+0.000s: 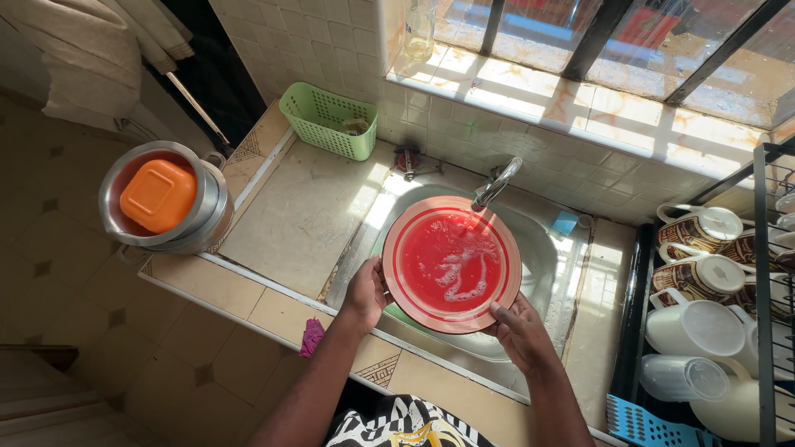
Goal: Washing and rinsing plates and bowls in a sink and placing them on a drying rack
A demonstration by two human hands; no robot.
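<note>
Both hands, left [366, 295], right [520, 331], gripping red plate [451, 263] rim

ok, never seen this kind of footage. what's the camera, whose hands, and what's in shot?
There is one picture, from a camera worn on a person's head, looking down at their own two bare hands; no machine is involved.

The left hand and right hand grip opposite edges of a round red plastic plate, held over a sink under a metal tap. Water and suds run across the plate.

On the counter to the left stands a stack of metal bowls with a square orange lid or container in the top one. A green plastic basket sits against the tiled wall. To the right, a dish rack holds patterned mugs and white plastic jugs.
</note>
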